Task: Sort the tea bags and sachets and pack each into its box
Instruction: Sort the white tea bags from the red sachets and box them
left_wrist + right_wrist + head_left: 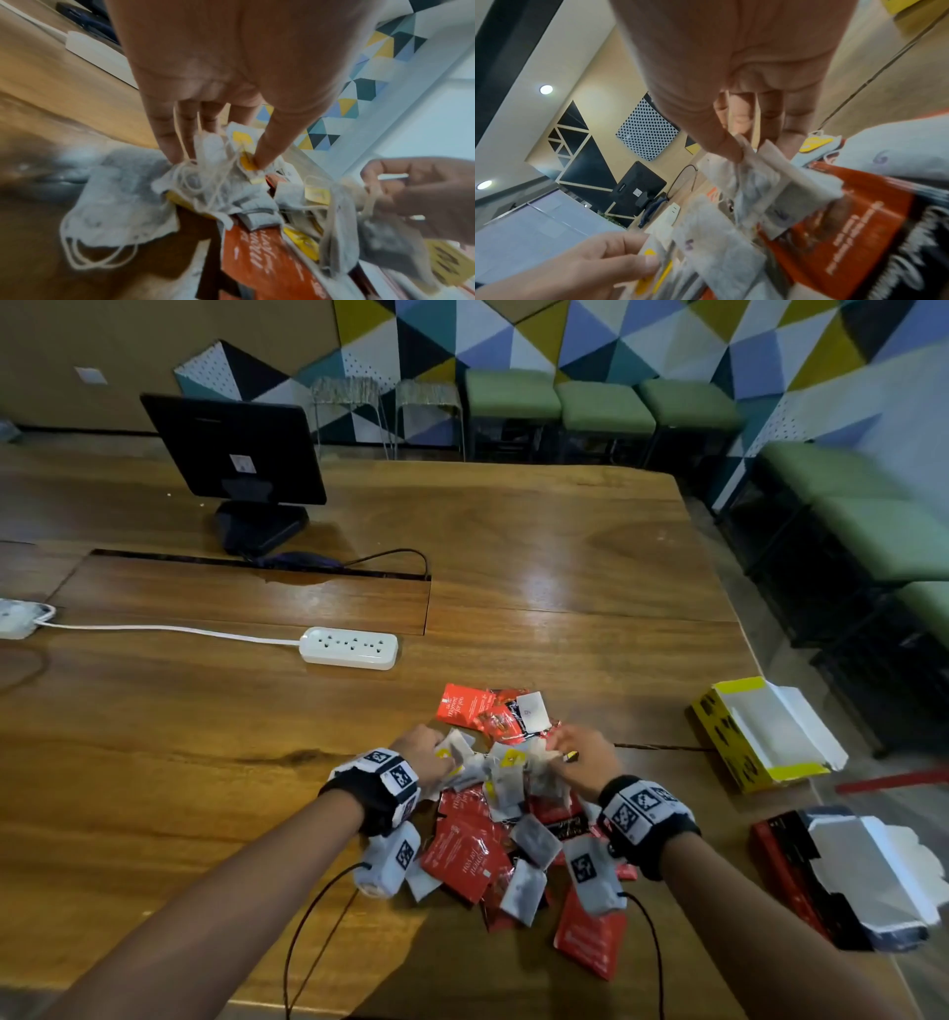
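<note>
A heap of white tea bags (506, 780) with yellow tags and red sachets (462, 852) lies on the wooden table (205, 762) in front of me. My left hand (441, 757) pinches a bunch of tea bags (205, 182) and their strings between thumb and fingers (169, 146). My right hand (557, 752) pinches other tea bags (777, 178) in the same tangle, over a red sachet (847, 213). An open yellow box (719, 737) and an open red and black box (780, 860) stand to the right, both apart from the hands.
A white power strip (349, 648) with its cord lies beyond the heap to the left. A black monitor (236, 449) stands at the back left, behind a cable slot (257, 562). The table's right edge runs just past the boxes; green stools (606, 410) stand behind.
</note>
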Demonstrator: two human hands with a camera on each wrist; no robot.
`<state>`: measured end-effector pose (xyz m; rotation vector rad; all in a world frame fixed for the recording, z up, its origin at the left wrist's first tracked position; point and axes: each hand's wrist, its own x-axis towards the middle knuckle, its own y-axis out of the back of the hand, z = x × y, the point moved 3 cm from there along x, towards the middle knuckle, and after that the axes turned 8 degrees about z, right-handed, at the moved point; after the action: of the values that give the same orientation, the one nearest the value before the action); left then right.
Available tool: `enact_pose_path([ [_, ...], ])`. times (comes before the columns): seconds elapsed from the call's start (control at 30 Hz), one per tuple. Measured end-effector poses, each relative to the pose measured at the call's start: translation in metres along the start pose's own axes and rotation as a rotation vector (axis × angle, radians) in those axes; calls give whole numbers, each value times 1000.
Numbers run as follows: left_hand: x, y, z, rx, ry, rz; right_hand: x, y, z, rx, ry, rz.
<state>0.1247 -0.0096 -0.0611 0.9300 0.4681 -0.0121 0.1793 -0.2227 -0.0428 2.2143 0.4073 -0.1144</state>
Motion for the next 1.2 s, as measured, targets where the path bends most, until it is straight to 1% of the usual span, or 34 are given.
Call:
enact_pose_path([
  [0.07, -1, -2, 1, 36, -8, -26, 2, 1, -5, 50, -15, 51],
  [0.13, -3, -4, 4, 81, -43, -41, 3, -1, -11, 120, -40, 80],
  [0.2, -4, -7, 5, 145, -81, -42, 4, -1, -17, 159, -60, 112],
  [0.27, -5, -9, 6, 181, -114, -19, 6, -2, -21, 167, -65, 111],
  [0.33, -6, -9, 7, 163, -126, 2, 8, -4, -21, 137, -59, 59],
  [0.4, -7, -8, 8, 96, -121, 15, 6, -7, -21, 71, -60, -53],
  [0.47, -8, -6, 9, 43, -127, 25, 2, -11, -18, -48, -69, -162],
  [0.5, -9, -5, 9, 10, -127, 37, 0, -13, -16, -109, -73, -192],
  [0.57, -9, -3, 7, -74, -109, 72, -4, -13, -13, -161, -67, -211],
  [0.67, -9, 3, 5, -160, -87, 107, -8, -10, -9, -163, -64, -213],
  [0.83, -7, 11, -4, -300, -44, 152, -7, -7, 0, -250, -48, -205],
  [1.03, -6, 10, -5, -378, -15, 67, -4, -3, -1, 26, -6, -78],
  [1.2, -5, 1, 3, -469, 43, 37, 4, -5, -7, 88, -14, 19],
])
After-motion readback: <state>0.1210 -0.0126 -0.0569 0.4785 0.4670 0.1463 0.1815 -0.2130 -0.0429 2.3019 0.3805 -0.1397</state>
